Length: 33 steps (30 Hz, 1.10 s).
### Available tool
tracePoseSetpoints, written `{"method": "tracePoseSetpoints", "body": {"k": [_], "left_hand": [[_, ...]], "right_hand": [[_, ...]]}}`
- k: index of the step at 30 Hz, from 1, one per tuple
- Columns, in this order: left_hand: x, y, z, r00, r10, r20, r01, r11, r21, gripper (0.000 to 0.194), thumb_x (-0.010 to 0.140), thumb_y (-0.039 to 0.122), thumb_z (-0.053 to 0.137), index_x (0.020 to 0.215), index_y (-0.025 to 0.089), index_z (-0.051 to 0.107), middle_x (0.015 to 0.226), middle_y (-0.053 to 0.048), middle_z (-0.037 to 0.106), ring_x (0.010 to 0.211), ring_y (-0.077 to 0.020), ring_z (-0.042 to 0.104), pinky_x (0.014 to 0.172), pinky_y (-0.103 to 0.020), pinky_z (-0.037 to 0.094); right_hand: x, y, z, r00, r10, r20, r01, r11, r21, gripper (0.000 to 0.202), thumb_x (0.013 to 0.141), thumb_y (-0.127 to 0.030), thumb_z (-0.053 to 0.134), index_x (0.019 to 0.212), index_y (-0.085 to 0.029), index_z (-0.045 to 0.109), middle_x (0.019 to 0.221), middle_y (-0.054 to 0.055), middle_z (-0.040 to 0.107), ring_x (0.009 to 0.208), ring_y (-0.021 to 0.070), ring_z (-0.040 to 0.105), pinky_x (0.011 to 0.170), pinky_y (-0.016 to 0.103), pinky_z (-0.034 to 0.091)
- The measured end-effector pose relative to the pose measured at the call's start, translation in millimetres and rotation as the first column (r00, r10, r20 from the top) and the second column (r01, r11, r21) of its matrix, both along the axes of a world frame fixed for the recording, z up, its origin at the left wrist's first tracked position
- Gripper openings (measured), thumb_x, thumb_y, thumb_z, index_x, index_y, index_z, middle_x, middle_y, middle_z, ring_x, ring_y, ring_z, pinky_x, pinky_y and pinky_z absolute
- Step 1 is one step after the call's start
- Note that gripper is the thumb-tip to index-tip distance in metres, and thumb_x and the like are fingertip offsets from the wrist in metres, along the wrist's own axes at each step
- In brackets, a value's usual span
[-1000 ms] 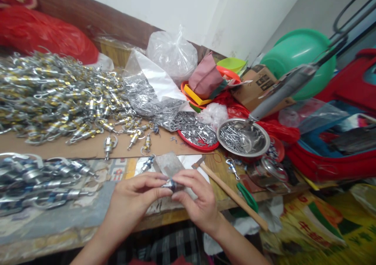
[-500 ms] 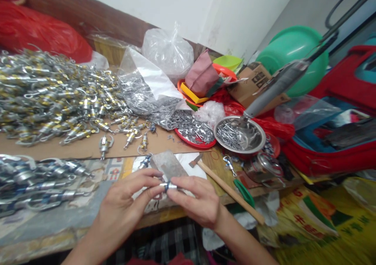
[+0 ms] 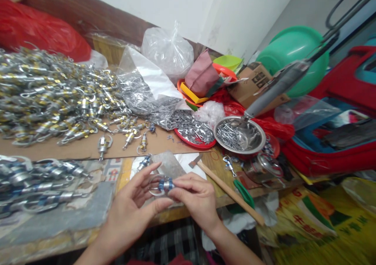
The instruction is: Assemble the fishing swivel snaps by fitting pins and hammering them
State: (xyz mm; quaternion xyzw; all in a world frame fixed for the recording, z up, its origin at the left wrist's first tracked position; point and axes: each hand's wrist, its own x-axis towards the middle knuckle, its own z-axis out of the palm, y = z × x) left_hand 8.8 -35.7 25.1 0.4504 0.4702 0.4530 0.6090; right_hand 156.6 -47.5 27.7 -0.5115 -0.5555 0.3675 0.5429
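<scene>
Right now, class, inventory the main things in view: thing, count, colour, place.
Held fitting: one, silver-blue, in right fingers
Blue-banded fittings: many, silver-blue, near left
Yellow-banded fittings: many, silver-yellow, far left
Block: one, grey, centre
Hammer: one, tan handle, right of block
Tray: one, red, beyond hammer
Bowl: one, silver, right of tray
Basin: at least one, green, back right
Left hand: one, bare, beside held fitting
Right hand: one, bare, gripping held fitting
</scene>
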Motion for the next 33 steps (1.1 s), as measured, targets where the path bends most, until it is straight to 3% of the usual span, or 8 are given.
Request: {"method": "tracePoseSetpoints", "body": {"k": [3,6,9,10,14,18,25,33], "left_hand": [[1,0,-6.0,0.999,0.038,0.024,-0.038,0.999,0.002,0.06,0.063,0.027,0.07,0.119,0.024,0.046,0.092,-0.001,0.066,0.095,-0.0176,0.059,0.081,-0.025,0.049],[-1,5,-4.6,0.997,0.015,0.073,-0.012,0.999,-0.036,0.059,0.066,0.028,0.067,0.12,0.022,0.043,0.094,-0.003,0.065,0.095,-0.0192,0.059,0.081,-0.027,0.049],[-2,10,2.4,0.991,-0.038,0.127,0.05,0.994,-0.096,0.067,0.064,0.025,0.068,0.123,0.02,0.037,0.087,-0.003,0.065,0.084,-0.0193,0.063,0.077,-0.03,0.05],[-3,12,4.8,0.99,-0.056,0.13,0.071,0.991,-0.115,0.067,0.064,0.025,0.068,0.123,0.02,0.036,0.083,-0.002,0.065,0.079,-0.0186,0.063,0.074,-0.03,0.05],[-4,17,8.7,0.985,-0.138,0.107,0.155,0.974,-0.164,0.068,0.065,0.023,0.067,0.124,0.021,0.034,0.076,0.001,0.063,0.071,-0.0167,0.063,0.067,-0.027,0.049],[-8,25,3.7,0.957,-0.248,0.152,0.27,0.951,-0.148,0.072,0.067,0.022,0.066,0.127,0.02,0.026,0.078,-0.001,0.062,0.076,-0.0187,0.062,0.07,-0.031,0.047],[-12,35,-3.5,0.938,-0.27,0.218,0.313,0.929,-0.196,0.081,0.061,0.018,0.07,0.127,0.022,0.023,0.077,0.0,0.06,0.074,-0.0195,0.062,0.071,-0.035,0.048],[-13,35,-9.7,0.951,-0.225,0.213,0.265,0.947,-0.181,0.087,0.057,0.016,0.071,0.129,0.023,0.023,0.074,0.002,0.059,0.069,-0.0169,0.061,0.067,-0.033,0.046]], "right_hand": [[3,5,2.8,0.991,0.114,-0.076,-0.126,0.975,-0.183,0.01,0.065,-0.025,0.07,0.07,-0.017,0.071,0.064,0.0,0.062,0.042,0.0086,0.054,0.038,0.019,0.045],[13,32,7.4,0.934,0.223,0.279,-0.189,0.971,-0.144,0.017,0.074,-0.028,0.062,0.072,-0.014,0.07,0.064,0.002,0.063,0.052,0.0108,0.058,0.048,0.02,0.048],[22,80,6.6,0.55,0.063,0.833,-0.174,0.984,0.04,0.024,0.087,-0.016,0.042,0.096,-0.012,0.064,0.092,0.006,0.066,0.087,0.012,0.059,0.078,0.021,0.045],[23,98,4.6,0.453,0.054,0.89,-0.197,0.98,0.04,0.028,0.087,-0.011,0.039,0.104,-0.013,0.06,0.104,0.008,0.063,0.097,0.0123,0.056,0.085,0.021,0.042],[14,151,-6.2,0.234,0.141,0.962,-0.281,0.957,-0.072,0.029,0.081,-0.005,0.041,0.101,-0.013,0.06,0.103,0.01,0.063,0.098,0.0182,0.055,0.085,0.028,0.04],[2,163,-10.5,0.066,0.178,0.982,-0.295,0.943,-0.152,0.023,0.082,-0.006,0.04,0.089,-0.009,0.062,0.092,0.015,0.064,0.092,0.0221,0.057,0.08,0.032,0.041],[1,163,-6.7,-0.052,0.177,0.983,-0.282,0.941,-0.185,0.025,0.087,-0.007,0.033,0.098,-0.009,0.056,0.103,0.015,0.057,0.097,0.0217,0.053,0.079,0.032,0.042],[-4,166,1.1,-0.034,0.199,0.979,-0.286,0.937,-0.2,0.026,0.087,-0.008,0.033,0.105,-0.011,0.051,0.101,0.012,0.058,0.095,0.0184,0.055,0.083,0.028,0.042]]}}
